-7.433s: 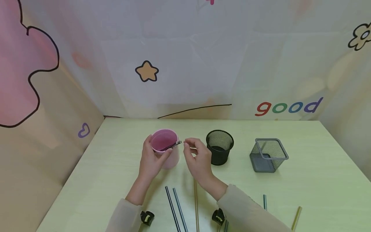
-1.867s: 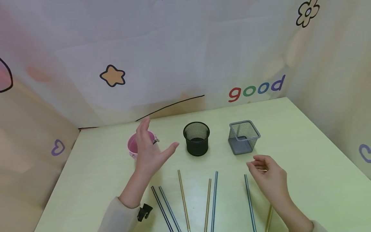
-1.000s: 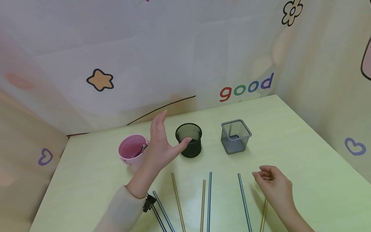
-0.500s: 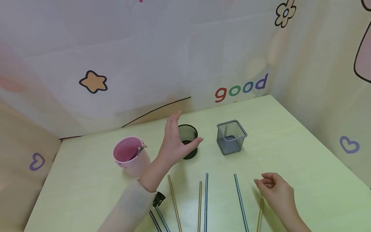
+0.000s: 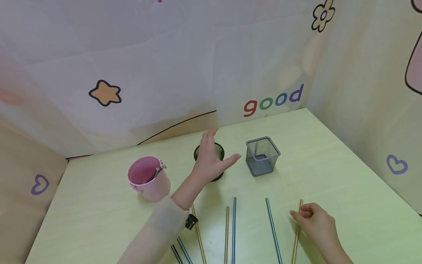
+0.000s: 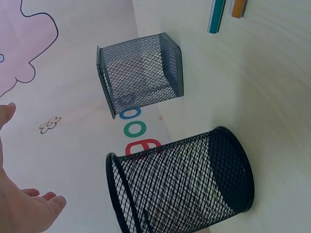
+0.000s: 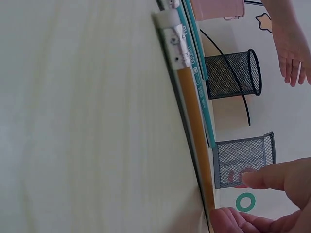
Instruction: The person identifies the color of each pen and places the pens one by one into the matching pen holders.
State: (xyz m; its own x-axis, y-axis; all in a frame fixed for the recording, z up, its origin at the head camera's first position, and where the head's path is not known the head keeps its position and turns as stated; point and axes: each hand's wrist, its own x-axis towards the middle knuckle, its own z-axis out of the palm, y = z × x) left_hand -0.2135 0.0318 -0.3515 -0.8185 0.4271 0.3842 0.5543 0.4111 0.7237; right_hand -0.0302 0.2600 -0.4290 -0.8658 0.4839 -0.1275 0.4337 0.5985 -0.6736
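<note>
My right hand [image 5: 318, 225] is low at a yellow pencil [image 5: 295, 244] lying on the table. In the right wrist view its fingertips [image 7: 221, 218] meet the pencil's side, while the thumb stays apart from it. My left hand [image 5: 209, 163] hovers, thumb and fingers spread and holding nothing. It partly hides a round black mesh pen cup [image 5: 217, 176], which appears whole in the right wrist view. To its right stands a square grey mesh holder [image 5: 260, 167]. At left is a pink bucket [image 5: 155, 189] with a dark, thin metal-tipped item [image 5: 154, 174] leaning inside.
Several other pencils lie along the front: a blue one [image 5: 273, 231], another blue one [image 5: 234, 229], a yellow one [image 5: 226, 234] and a dark one [image 5: 176, 253]. A printed cloth [image 5: 178, 73] walls the table [image 5: 329, 165] at back and sides.
Both hands were at the pink bucket earliest, the left holding it. Since then the left moved right to the black cup, and the right went down to the yellow pencil. The head view turned right.
</note>
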